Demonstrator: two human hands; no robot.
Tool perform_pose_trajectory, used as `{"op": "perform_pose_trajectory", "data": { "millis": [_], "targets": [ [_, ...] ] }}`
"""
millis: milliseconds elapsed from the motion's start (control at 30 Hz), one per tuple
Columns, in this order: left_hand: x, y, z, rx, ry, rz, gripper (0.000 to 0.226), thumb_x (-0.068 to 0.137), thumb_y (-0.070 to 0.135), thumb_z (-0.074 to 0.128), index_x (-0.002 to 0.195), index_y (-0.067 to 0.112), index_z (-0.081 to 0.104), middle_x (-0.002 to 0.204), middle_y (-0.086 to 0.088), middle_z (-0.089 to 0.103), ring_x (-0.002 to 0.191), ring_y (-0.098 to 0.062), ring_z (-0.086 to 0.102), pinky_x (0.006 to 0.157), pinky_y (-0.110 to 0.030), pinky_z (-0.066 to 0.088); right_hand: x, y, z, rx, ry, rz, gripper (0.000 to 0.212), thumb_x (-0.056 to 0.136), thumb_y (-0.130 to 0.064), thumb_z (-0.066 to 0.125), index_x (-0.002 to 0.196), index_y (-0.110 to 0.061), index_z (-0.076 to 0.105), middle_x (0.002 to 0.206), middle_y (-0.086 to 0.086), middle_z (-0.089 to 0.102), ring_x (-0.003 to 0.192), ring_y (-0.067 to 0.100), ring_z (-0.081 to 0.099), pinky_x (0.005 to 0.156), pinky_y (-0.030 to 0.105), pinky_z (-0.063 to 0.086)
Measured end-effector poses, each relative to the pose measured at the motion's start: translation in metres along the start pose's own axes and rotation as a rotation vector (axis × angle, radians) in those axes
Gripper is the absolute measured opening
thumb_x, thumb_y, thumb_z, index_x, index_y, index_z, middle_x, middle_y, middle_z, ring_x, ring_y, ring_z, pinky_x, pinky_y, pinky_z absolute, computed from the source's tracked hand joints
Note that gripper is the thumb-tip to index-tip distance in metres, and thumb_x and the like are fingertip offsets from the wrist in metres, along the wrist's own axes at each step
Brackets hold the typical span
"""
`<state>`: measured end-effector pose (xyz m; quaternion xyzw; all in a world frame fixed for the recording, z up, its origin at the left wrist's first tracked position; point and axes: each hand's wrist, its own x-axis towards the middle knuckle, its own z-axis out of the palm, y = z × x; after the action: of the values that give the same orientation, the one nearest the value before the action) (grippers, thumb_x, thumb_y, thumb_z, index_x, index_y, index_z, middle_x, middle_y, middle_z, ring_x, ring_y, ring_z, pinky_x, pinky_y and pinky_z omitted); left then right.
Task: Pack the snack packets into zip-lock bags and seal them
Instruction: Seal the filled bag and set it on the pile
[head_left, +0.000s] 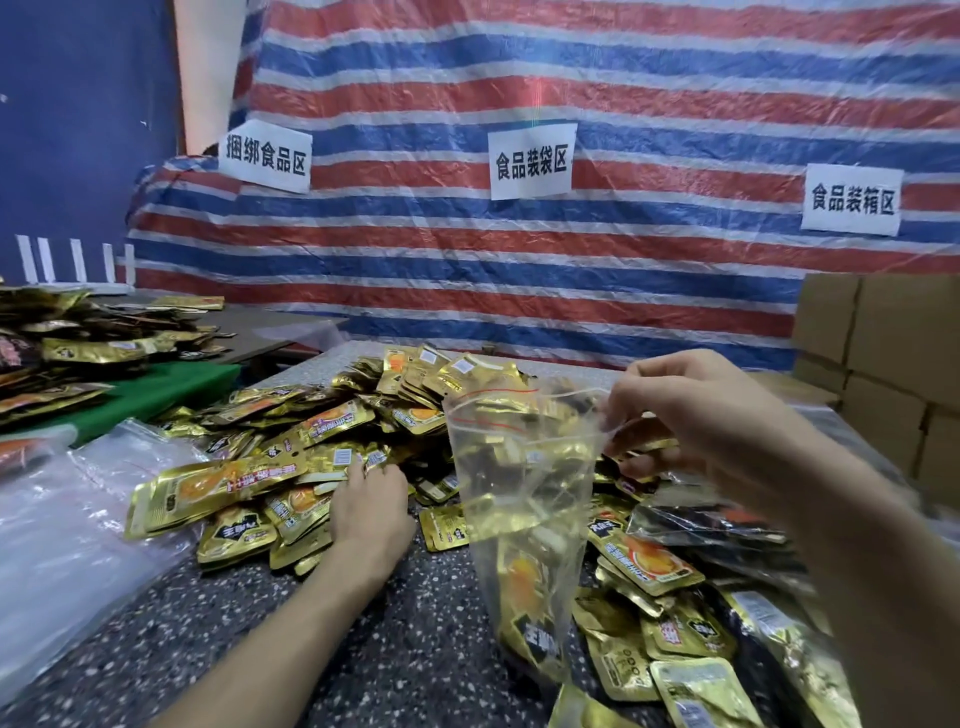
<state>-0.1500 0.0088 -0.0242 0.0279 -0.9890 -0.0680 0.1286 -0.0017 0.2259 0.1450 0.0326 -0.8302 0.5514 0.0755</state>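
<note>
The right hand (691, 415) pinches the open rim of the zip-lock bag (524, 467), a few packets inside. The left hand (371, 512) digs among loose snack packets (291, 447), grip hidden; most packing and all sealing remain

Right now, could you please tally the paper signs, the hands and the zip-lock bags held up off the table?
White paper signs: 3
Hands, left hand and right hand: 2
Held-up zip-lock bag: 1
Total: 6

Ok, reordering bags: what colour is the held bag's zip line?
Red zip line on the clear bag; the head view shows it.
</note>
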Motion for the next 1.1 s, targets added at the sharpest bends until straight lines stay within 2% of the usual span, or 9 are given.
{"op": "perform_pose_trajectory", "data": {
  "millis": [100, 200, 300, 400, 567, 733, 833, 967, 1100],
  "targets": [
    [-0.003, 0.003, -0.008, 0.014, 0.007, 0.001, 0.023, 0.088, 0.01, 0.052, 0.109, 0.017, 0.051, 0.125, -0.004, 0.064, 0.141, -0.034, 0.033, 0.102, -0.041, 0.038, -0.001, 0.0, 0.0, 0.007, 0.011, -0.002, 0.013, 0.089, -0.002, 0.061, 0.077, -0.001, 0.065, 0.071, 0.013, 0.067, 0.055, 0.015, 0.067, 0.046, 0.023, 0.05],
    [-0.004, 0.009, -0.026, -0.05, 0.096, 0.02, 0.014, 0.089, 0.01, 0.049, 0.099, 0.018, 0.043, 0.109, -0.006, 0.065, 0.119, -0.031, 0.047, 0.08, -0.038, 0.038, -0.001, 0.0, 0.0, 0.01, 0.016, -0.003, 0.015, 0.091, -0.003, 0.06, 0.077, -0.002, 0.065, 0.071, 0.012, 0.067, 0.056, 0.015, 0.067, 0.047, 0.023, 0.051],
    [-0.001, 0.015, -0.047, -0.257, 0.213, 0.018, 0.002, 0.095, 0.013, 0.047, 0.097, 0.014, 0.046, 0.092, -0.004, 0.062, 0.092, -0.025, 0.057, 0.071, -0.037, 0.046, -0.001, 0.0, 0.001, 0.0, 0.024, -0.004, 0.014, 0.092, -0.004, 0.06, 0.079, -0.002, 0.066, 0.073, 0.012, 0.067, 0.056, 0.015, 0.067, 0.047, 0.024, 0.052],
    [0.003, 0.012, -0.077, -0.559, 0.197, -0.005, 0.011, 0.097, 0.009, 0.048, 0.09, 0.007, 0.057, 0.08, -0.006, 0.062, 0.067, -0.018, 0.057, 0.054, -0.033, 0.044, 0.0, 0.001, 0.001, -0.009, 0.033, 0.001, 0.014, 0.092, -0.005, 0.06, 0.08, -0.001, 0.067, 0.075, 0.013, 0.067, 0.056, 0.014, 0.067, 0.047, 0.024, 0.052],
    [-0.002, -0.006, -0.131, -1.052, 0.218, -0.017, 0.017, 0.092, 0.002, 0.055, 0.092, -0.012, 0.064, 0.094, -0.03, 0.067, 0.079, -0.032, 0.066, 0.078, -0.056, 0.058, 0.0, 0.002, 0.003, -0.023, 0.037, -0.002, 0.013, 0.093, -0.007, 0.061, 0.082, -0.001, 0.067, 0.076, 0.012, 0.068, 0.056, 0.013, 0.068, 0.048, 0.024, 0.052],
    [-0.025, -0.004, -0.174, -1.484, 0.44, 0.047, 0.005, 0.095, 0.01, 0.062, 0.092, 0.014, 0.063, 0.098, -0.008, 0.07, 0.081, -0.022, 0.074, 0.059, -0.029, 0.059, 0.001, 0.002, 0.006, -0.028, 0.028, -0.007, 0.014, 0.093, -0.009, 0.063, 0.083, -0.001, 0.067, 0.077, 0.011, 0.067, 0.055, 0.013, 0.067, 0.048, 0.023, 0.052],
    [-0.041, 0.005, -0.191, -1.669, 0.466, 0.114, 0.012, 0.094, 0.01, 0.064, 0.103, 0.017, 0.059, 0.096, -0.01, 0.074, 0.078, -0.022, 0.076, 0.059, -0.03, 0.059, 0.002, 0.003, 0.009, -0.018, 0.023, -0.009, 0.014, 0.094, -0.008, 0.062, 0.085, 0.001, 0.067, 0.077, 0.012, 0.066, 0.054, 0.012, 0.066, 0.046, 0.021, 0.05],
    [-0.064, 0.021, -0.198, -1.594, 0.383, 0.351, 0.027, 0.093, 0.001, 0.062, 0.108, 0.022, 0.055, 0.083, -0.005, 0.077, 0.073, -0.023, 0.076, 0.057, -0.035, 0.06, 0.004, 0.004, 0.011, 0.007, 0.044, -0.029, 0.018, 0.094, -0.008, 0.06, 0.093, 0.009, 0.067, 0.076, 0.012, 0.064, 0.054, 0.014, 0.065, 0.046, 0.022, 0.05],
    [-0.075, 0.036, -0.189, -1.341, 0.242, 0.508, 0.032, 0.09, -0.003, 0.064, 0.109, 0.021, 0.056, 0.083, -0.005, 0.077, 0.071, -0.019, 0.075, 0.056, -0.036, 0.061, 0.005, 0.005, 0.014, 0.06, 0.101, -0.068, 0.02, 0.095, -0.006, 0.056, 0.084, 0.006, 0.067, 0.066, 0.009, 0.065, 0.051, 0.014, 0.063, 0.043, 0.021, 0.048]
  ]
}}
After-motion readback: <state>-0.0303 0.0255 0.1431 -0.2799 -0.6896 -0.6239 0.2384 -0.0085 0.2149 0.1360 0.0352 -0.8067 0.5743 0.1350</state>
